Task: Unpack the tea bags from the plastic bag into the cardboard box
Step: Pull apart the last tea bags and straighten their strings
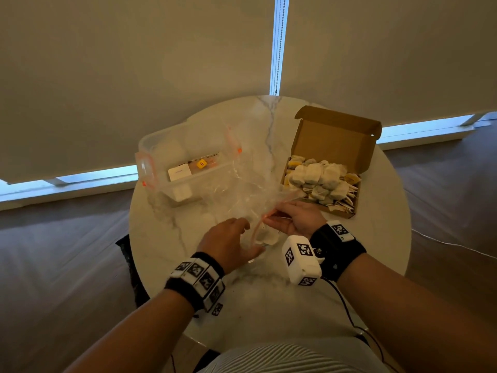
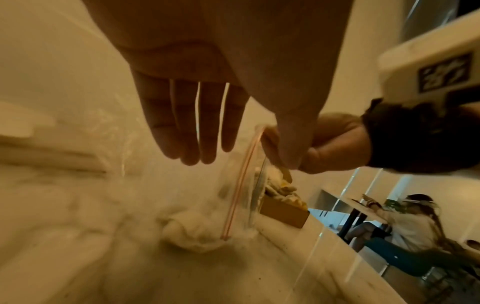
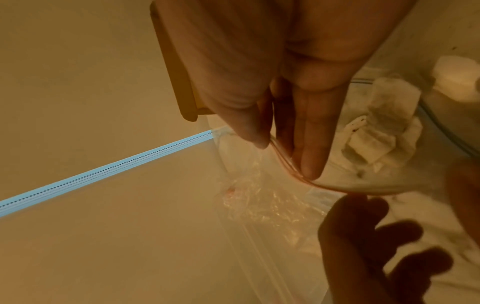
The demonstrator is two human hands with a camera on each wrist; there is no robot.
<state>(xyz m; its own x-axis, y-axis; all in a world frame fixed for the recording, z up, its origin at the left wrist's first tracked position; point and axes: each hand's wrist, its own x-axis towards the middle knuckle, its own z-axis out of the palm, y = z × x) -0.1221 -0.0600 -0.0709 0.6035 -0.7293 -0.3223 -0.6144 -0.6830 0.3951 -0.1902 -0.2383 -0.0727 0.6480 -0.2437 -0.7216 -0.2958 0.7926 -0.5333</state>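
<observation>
A clear plastic bag (image 1: 242, 195) with a red zip line lies in the middle of the round marble table (image 1: 376, 238). My right hand (image 1: 271, 216) pinches the bag's zip rim (image 3: 283, 156) between thumb and fingers and holds its mouth up. A few tea bags (image 3: 381, 131) lie inside the bag near the mouth. My left hand (image 2: 197, 144) hovers at the bag's mouth, fingers straight, holding nothing. The open cardboard box (image 1: 336, 146) stands at the right, heaped with several tea bags (image 1: 317, 179).
A clear plastic container (image 1: 172, 157) with orange clips stands at the back left, with small boxes inside. Roller blinds hang behind the table. In the left wrist view a person (image 2: 405, 222) sits at another table far to the right.
</observation>
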